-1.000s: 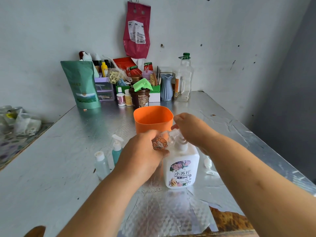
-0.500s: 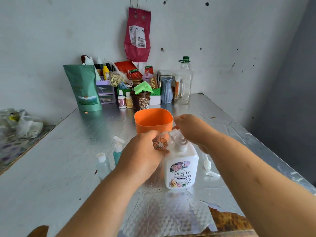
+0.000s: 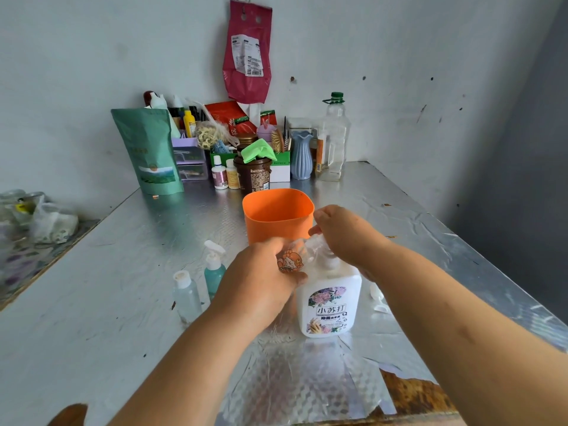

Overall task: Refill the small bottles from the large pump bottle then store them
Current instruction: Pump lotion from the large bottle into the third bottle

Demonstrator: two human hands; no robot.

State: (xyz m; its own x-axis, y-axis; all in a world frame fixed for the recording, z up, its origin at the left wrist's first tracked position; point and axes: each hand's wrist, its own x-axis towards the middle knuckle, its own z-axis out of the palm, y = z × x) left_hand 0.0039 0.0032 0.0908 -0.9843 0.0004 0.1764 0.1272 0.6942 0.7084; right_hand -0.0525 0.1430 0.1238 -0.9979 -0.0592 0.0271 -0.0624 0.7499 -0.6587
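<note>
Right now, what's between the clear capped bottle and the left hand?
The teal spray bottle stands there, upright, between the clear capped bottle and the left hand; the head view shows it.

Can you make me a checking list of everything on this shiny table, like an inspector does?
Surface: table covered in crinkled silver foil.
Job's things: large pump bottle upright; small clear bottle up by its pump; teal spray bottle and capped clear bottle stand left; orange tub behind.
Clutter: green pouch, blue vase, brown jar and more by the back wall.
Grips: left hand holds the small clear bottle; right hand grips the large pump bottle's top.
Cables: nothing seen.
Surroundings: grey wall with a hanging red bag; plastic bags on the left.
</note>
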